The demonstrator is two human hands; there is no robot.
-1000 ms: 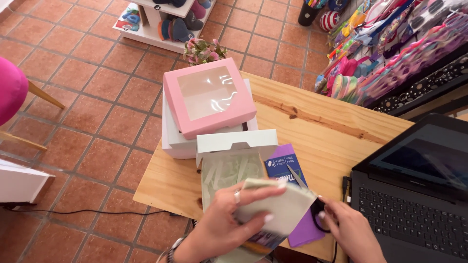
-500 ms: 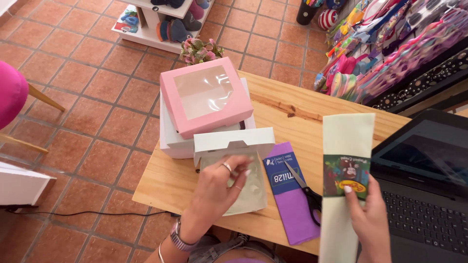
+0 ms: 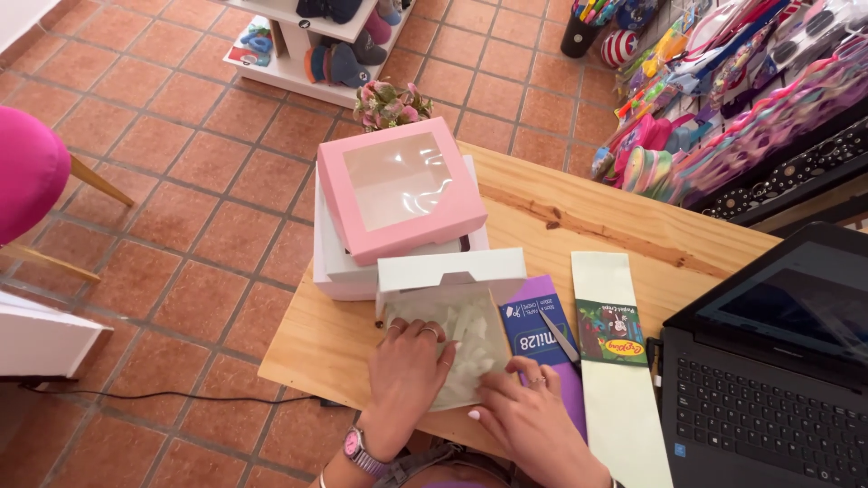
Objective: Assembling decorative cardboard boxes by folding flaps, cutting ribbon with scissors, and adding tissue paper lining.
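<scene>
My left hand (image 3: 409,372) lies flat on a small open white box (image 3: 449,312) with crinkled pale paper inside, at the near edge of a wooden table (image 3: 579,221). My right hand (image 3: 529,417) presses on the box's lower right corner, fingers spread over the paper. The box's lid (image 3: 452,269) stands up behind it. A long pale green paper strip (image 3: 613,348) with a colourful label lies flat to the right. A purple sheet (image 3: 545,336) with a blue label and scissors (image 3: 562,342) lies between box and strip.
A pink windowed box (image 3: 400,188) sits on a white box (image 3: 336,262) behind. A black laptop (image 3: 768,361) is open at the right. There is a small flower pot (image 3: 389,104) at the table's far corner, shelves of goods beyond, a pink chair (image 3: 32,172) at the left, and a cable on the tile floor.
My right hand put the pale green strip down flat on the table and moved left onto the open box. My left hand stayed on the box's paper.
</scene>
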